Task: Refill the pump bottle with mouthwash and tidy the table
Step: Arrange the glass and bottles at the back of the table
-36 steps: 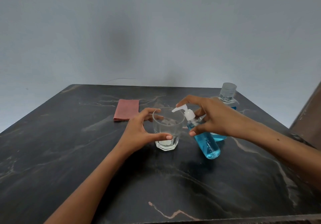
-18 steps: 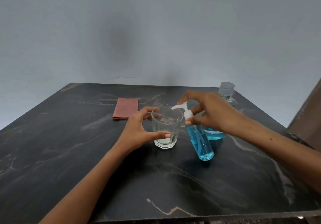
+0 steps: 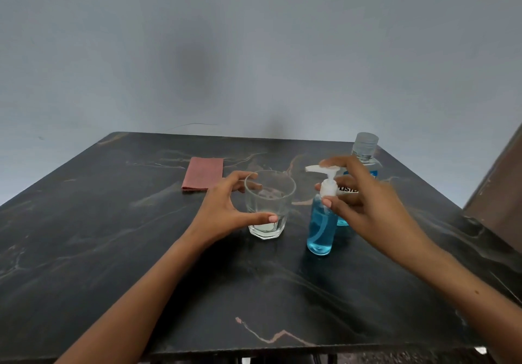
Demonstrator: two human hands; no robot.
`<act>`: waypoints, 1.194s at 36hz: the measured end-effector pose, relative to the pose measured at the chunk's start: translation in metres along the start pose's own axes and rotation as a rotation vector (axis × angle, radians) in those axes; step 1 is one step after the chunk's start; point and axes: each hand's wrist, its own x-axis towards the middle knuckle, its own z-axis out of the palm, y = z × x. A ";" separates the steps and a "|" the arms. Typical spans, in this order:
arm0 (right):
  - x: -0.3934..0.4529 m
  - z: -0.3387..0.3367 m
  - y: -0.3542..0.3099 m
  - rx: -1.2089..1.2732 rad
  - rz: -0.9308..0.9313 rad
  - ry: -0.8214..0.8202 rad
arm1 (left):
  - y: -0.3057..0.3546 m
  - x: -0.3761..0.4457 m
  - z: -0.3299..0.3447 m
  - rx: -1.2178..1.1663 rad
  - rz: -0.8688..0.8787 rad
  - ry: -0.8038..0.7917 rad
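Head view: a dark marbled counter carries 4 things. The pump bottle, full of blue liquid with a white pump head, stands upright right of the counter's middle. The right hand is at its top: the index finger lies over the pump head, the thumb touches the white collar, so this grip is grasping the pump bottle. Just left of it stands a clear glass with a little pale liquid at the bottom. The left hand cups the glass, thumb on its near side low down and fingers curled round the far side, grasping it. Behind the right hand, near the far right corner, stands the mouthwash bottle, clear cap on, partly hidden. A folded reddish cloth lies flat towards the far edge, left of the glass and apart from it.
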 end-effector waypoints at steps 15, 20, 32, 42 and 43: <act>-0.018 0.033 0.013 -0.012 0.050 0.083 | 0.000 -0.002 0.003 -0.002 0.016 0.025; -0.011 0.041 0.019 -0.059 0.049 0.112 | -0.001 -0.001 0.003 0.004 0.021 0.026; 0.035 0.074 0.038 -0.089 -0.043 0.214 | -0.015 0.017 -0.005 -0.021 -0.068 0.054; 0.088 0.095 0.046 -0.144 0.010 0.236 | -0.038 0.069 -0.018 0.044 -0.173 0.047; 0.093 0.098 0.047 -0.160 0.018 0.238 | -0.040 0.074 -0.019 0.050 -0.187 0.040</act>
